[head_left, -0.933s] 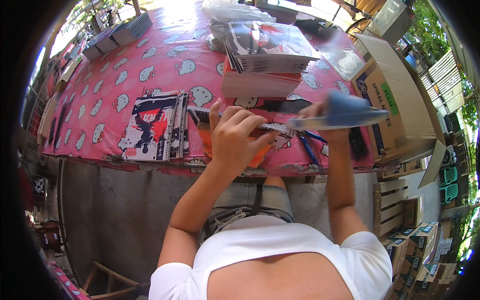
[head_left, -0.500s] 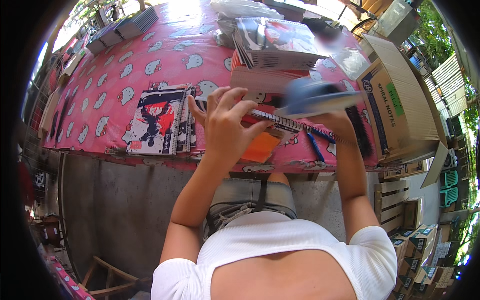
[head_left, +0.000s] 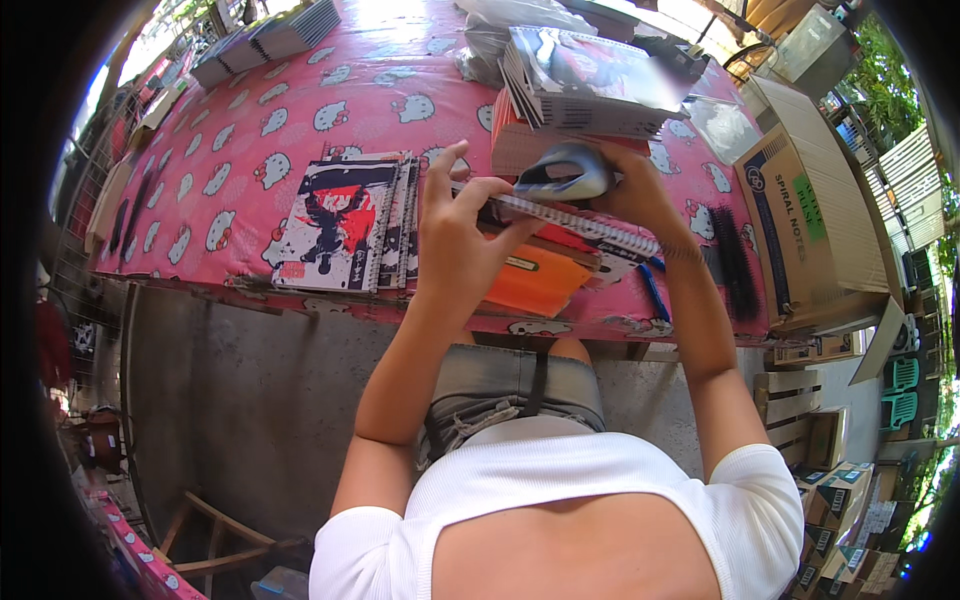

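Between my hands a spiral notebook (head_left: 600, 228) is held with its coil-bound edge up, and a loose length of coil (head_left: 680, 251) sticks out at the right end. My left hand (head_left: 462, 225) pinches its left end between thumb and fingers, the index finger raised. In my right hand (head_left: 632, 188) is a blue-grey tool (head_left: 565, 172) with a rounded, loop-like body, held at the far side of the coil edge; its exact kind I cannot make out. Below lies an orange-covered notebook (head_left: 540, 283). Left of my hand rest several overlapping notebooks with red and black splashed covers (head_left: 335, 225).
A tall pile of notebooks (head_left: 590, 75) stands at the back on reddish ones. On the right are a blue pen-like stick (head_left: 654, 296), a black brush (head_left: 738, 262) and a large cardboard box (head_left: 815, 225). More notebooks (head_left: 268, 42) stand far left on the pink tablecloth (head_left: 215, 160).
The tool in my right hand has swung left and down to the notebook's coil edge. My left hand still grips the notebook. The whole view has shifted slightly.
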Motion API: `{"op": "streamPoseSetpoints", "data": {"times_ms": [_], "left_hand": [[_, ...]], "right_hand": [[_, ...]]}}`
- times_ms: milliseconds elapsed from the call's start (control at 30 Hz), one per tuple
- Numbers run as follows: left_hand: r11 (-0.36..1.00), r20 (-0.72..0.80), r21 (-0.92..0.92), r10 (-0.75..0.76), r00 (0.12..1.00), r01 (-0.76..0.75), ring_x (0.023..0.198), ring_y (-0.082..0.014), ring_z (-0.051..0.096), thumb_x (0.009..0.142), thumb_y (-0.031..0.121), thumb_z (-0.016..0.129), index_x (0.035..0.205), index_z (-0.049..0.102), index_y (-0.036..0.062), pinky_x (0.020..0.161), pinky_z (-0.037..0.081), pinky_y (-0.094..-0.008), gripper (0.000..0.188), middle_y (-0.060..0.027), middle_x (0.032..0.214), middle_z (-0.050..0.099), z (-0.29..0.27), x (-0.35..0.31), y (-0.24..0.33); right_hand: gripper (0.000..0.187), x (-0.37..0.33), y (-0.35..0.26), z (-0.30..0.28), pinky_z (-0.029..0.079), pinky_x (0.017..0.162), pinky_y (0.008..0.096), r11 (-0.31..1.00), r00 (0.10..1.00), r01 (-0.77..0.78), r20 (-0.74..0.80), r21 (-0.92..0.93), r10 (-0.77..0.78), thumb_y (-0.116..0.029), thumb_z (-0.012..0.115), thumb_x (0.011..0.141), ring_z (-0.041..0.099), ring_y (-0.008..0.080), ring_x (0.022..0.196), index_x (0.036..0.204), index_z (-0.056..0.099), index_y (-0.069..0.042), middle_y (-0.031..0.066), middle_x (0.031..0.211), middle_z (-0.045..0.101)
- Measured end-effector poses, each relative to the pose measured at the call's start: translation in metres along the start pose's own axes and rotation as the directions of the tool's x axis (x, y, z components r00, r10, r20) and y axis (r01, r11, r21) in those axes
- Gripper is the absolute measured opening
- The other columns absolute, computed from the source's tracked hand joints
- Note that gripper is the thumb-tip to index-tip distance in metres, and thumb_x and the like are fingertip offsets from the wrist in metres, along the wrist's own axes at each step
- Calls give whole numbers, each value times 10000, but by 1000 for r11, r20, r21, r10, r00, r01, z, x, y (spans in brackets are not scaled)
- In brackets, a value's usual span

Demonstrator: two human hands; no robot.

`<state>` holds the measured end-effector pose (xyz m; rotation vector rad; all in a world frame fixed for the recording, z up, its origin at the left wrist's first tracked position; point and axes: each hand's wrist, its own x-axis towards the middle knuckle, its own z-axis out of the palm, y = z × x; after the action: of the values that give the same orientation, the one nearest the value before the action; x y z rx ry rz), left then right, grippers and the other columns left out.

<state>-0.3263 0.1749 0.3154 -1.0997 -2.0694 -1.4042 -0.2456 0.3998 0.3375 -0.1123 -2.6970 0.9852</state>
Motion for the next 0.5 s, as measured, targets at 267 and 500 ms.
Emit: {"op": "streamPoseSetpoints", "data": {"times_ms": [267, 500], "left_hand": [[806, 92, -468, -363, 927, 362, 928, -129, 617, 702, -13, 766, 1113, 601, 16, 827, 501, -272, 444, -63, 1034, 644, -6, -10, -18], [881, 86, -332, -326, 941, 336, 818, -113, 639, 725, -1, 738, 1055, 704, 77, 728, 495, -249, 341, -102, 922, 699, -20, -12, -25]], "right_hand": [[547, 18, -3, -2, 485, 877, 325, 973, 993, -117, 49, 196, 110, -207, 769, 666, 608, 178, 972, 1155, 602, -25, 85, 1057, 656], [596, 17, -10, 12, 501, 842, 345, 735, 978, 52, 116, 676, -176, -221, 785, 682, 645, 229, 971, 1204, 564, -40, 132, 1054, 664]]}}
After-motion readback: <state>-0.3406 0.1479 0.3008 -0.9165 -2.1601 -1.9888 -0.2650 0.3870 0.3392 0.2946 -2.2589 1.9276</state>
